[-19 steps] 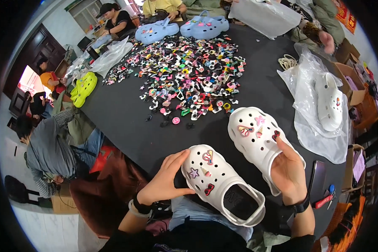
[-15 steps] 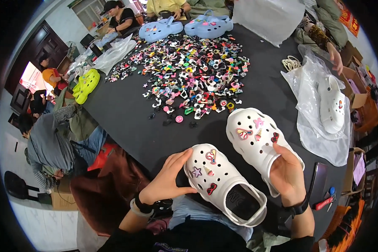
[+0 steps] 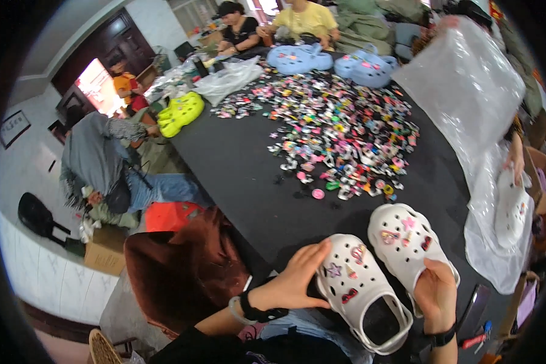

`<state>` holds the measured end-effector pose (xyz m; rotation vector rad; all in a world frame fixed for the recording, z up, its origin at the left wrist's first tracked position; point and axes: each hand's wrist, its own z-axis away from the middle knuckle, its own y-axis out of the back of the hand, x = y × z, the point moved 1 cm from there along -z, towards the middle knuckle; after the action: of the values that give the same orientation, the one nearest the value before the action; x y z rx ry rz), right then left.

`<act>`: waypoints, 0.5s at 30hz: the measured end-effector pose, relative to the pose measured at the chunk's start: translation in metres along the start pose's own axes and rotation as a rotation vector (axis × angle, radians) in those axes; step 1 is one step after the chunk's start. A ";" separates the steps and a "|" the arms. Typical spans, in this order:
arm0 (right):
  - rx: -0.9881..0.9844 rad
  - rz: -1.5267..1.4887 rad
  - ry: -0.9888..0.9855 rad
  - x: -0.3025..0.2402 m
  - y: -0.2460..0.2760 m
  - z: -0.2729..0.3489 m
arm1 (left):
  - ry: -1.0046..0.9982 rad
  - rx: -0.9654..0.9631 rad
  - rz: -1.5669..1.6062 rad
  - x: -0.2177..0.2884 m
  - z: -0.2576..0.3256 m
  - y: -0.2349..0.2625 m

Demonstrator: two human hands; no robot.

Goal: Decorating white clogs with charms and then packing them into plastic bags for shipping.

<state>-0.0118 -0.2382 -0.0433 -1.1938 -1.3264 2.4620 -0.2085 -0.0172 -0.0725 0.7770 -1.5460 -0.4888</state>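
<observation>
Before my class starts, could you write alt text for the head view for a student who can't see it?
A person's left hand holds one white clog and their right hand another, both decorated with charms, at a black table. Beyond spreads a pile of small, colourful charms, with two pale blue clogs behind it.

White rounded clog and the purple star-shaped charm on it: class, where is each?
White rounded clog point(image 3: 369, 280): head view, on its perforated upper.
Purple star-shaped charm point(image 3: 333, 270): head view, on its centre.
</observation>
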 end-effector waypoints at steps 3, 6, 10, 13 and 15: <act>-0.086 0.014 0.050 -0.001 -0.007 0.007 | -0.006 -0.018 0.066 -0.008 -0.003 -0.010; -0.099 0.002 -0.031 -0.003 0.011 0.017 | -0.036 0.005 0.049 -0.012 -0.004 -0.010; -0.255 0.167 -0.109 -0.001 -0.014 0.021 | -0.084 0.040 0.024 -0.021 -0.001 -0.007; -0.360 0.440 -0.114 -0.004 -0.021 0.017 | -0.065 0.036 0.056 -0.017 -0.003 -0.002; -0.419 0.716 0.022 -0.013 -0.019 0.019 | -0.053 0.038 0.085 -0.016 -0.008 -0.006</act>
<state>-0.0209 -0.2442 -0.0156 -2.1008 -1.6923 2.6376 -0.1995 -0.0087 -0.0874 0.7293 -1.6346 -0.4215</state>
